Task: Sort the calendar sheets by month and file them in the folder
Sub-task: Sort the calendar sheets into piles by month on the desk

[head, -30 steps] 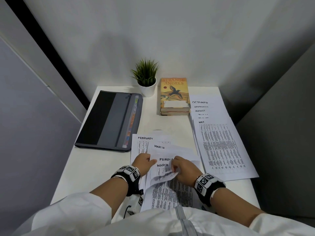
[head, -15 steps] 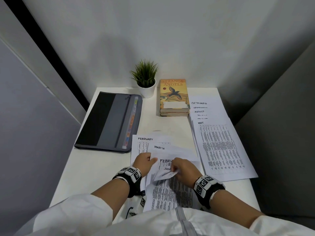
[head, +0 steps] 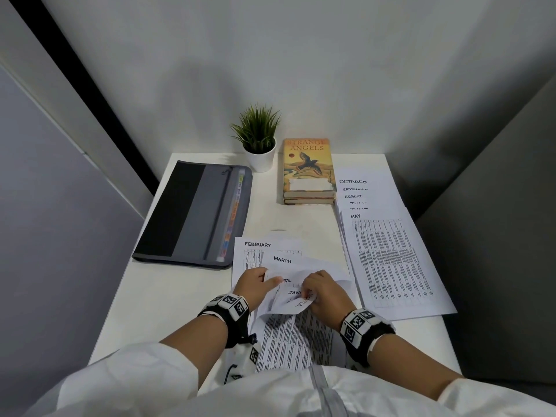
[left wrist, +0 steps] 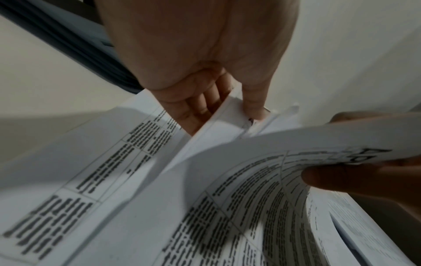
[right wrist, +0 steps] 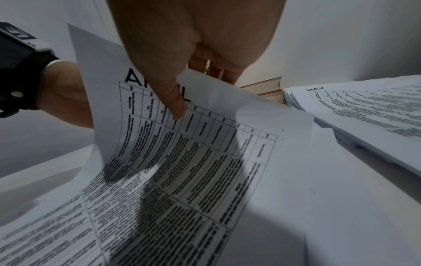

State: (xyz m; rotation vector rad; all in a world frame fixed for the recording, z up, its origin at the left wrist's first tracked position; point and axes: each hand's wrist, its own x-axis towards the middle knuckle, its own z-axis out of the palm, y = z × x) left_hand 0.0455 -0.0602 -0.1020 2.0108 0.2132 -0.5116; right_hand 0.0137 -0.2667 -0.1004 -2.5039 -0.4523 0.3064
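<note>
At the bottom of the head view there are white sleeves (head: 126, 374) of smooth cloth, and each wrist wears a black band with square black-and-white markers. Just above them, in the lower middle of the frame, lies the loose pile of calendar sheets (head: 296, 341), thin white paper printed with a fine grid of small dark text. The left hand (head: 255, 286) pinches the left edges of some lifted sheets between thumb and curled fingers. The right hand (head: 326, 293) pinches the top of the April sheet (right wrist: 182, 136), bent back in a soft curve; the thumb presses on its printed side and the fingers are behind it. Under the lifted sheets the titles JANUARY (partly covered), APRIL, MARCH and FEBRUARY are visible, one behind the other.

At the right side of the frame a flat stack of sorted sheets (head: 391, 266) is fanned, with MAY on top and the titles up to OCTOBER above it. At the left middle lies the folder (head: 186, 212), a grey and black rectangle with rounded corners, closed, with coloured tabs along its right edge. All of these rest on the smooth white table (head: 180, 296). At the far edge stand a small green spiky plant in a round white pot (head: 258, 145) and, beside it, a stack of two books (head: 308, 173) with an orange cover on top.
</note>
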